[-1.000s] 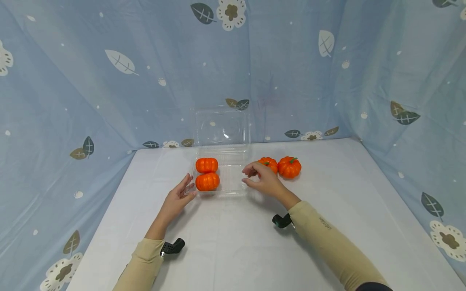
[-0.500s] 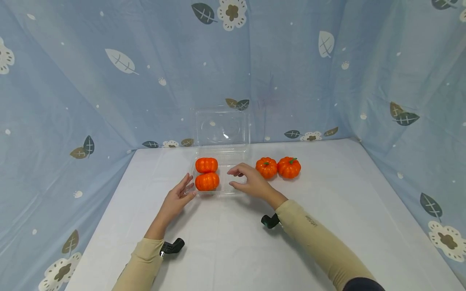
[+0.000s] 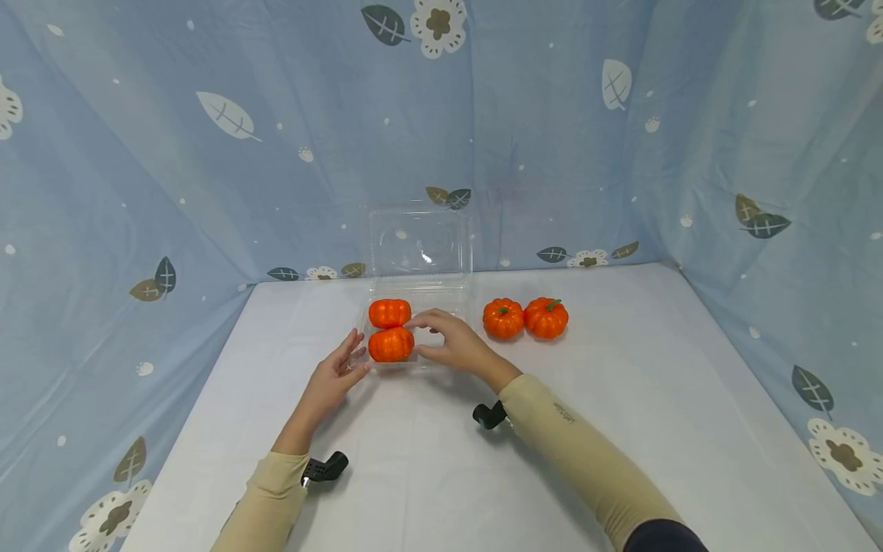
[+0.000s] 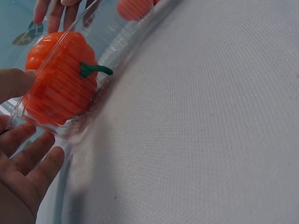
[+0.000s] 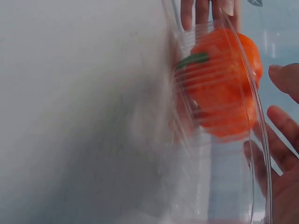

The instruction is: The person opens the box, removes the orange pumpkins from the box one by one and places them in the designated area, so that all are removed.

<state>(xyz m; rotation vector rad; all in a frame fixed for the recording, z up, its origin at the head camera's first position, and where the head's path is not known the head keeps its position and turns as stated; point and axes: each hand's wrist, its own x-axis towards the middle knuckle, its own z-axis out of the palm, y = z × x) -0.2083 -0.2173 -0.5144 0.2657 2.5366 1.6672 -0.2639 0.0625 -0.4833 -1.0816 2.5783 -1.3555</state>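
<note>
A clear plastic clamshell box (image 3: 441,360) stands with its lid (image 3: 422,244) raised at the back. Inside, along the left, lie a front toy pumpkin (image 3: 391,345) and a back toy pumpkin (image 3: 389,313), both orange and on their sides. In the left wrist view the front one's green stem (image 4: 93,69) shows through the wall. My left hand (image 3: 331,381) is at the box's left front corner, fingers extended, thumb over the rim. My right hand (image 3: 451,345) reaches over the box, its spread fingertips right beside the front pumpkin, holding nothing.
Two more orange pumpkins, one on the left (image 3: 503,319) and one on the right (image 3: 546,318), sit side by side on the white tablecloth (image 3: 428,475), right of the box. A blue patterned curtain (image 3: 290,130) closes off the back and sides.
My right hand has moved left from beside the two loose pumpkins, over the box, to the front pumpkin inside. My left hand and the pumpkins have stayed in place.
</note>
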